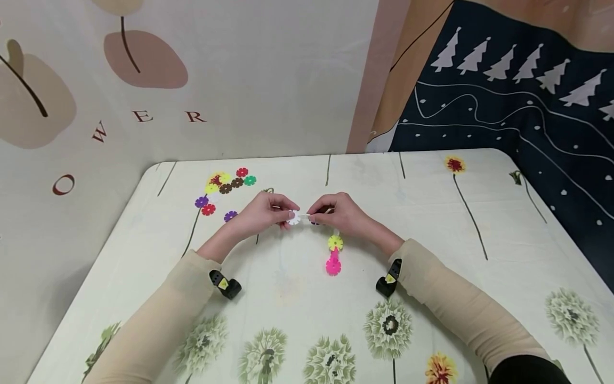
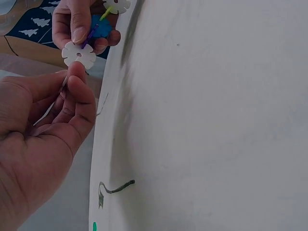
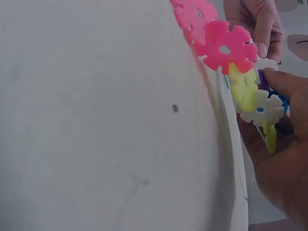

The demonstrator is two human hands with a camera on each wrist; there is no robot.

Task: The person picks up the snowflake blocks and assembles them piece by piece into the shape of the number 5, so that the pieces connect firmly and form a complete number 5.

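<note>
My left hand (image 1: 268, 210) pinches a white notched plastic disc (image 1: 293, 217) between thumb and forefinger. Facing it, my right hand (image 1: 342, 213) grips a chain of interlocking flower-shaped discs. A second white disc (image 2: 78, 55) forms the chain's near end, right at the left fingertips, joined to a purple disc (image 2: 87, 39) and a blue disc (image 2: 102, 28). Below the right hand hangs the rest of the chain: a white disc (image 3: 263, 109), a yellow disc (image 3: 244, 89) and pink discs (image 3: 226, 47). The right fingers partly hide the middle of the chain.
Loose discs in several colours lie at the table's back left, among them a red disc (image 1: 242, 172), a green disc (image 1: 250, 180) and a purple disc (image 1: 231, 216). A flower-printed cloth (image 1: 278, 298) covers the table. Behind stand a pale curtain (image 1: 268, 80) and a dark tree-print cloth (image 1: 479, 106).
</note>
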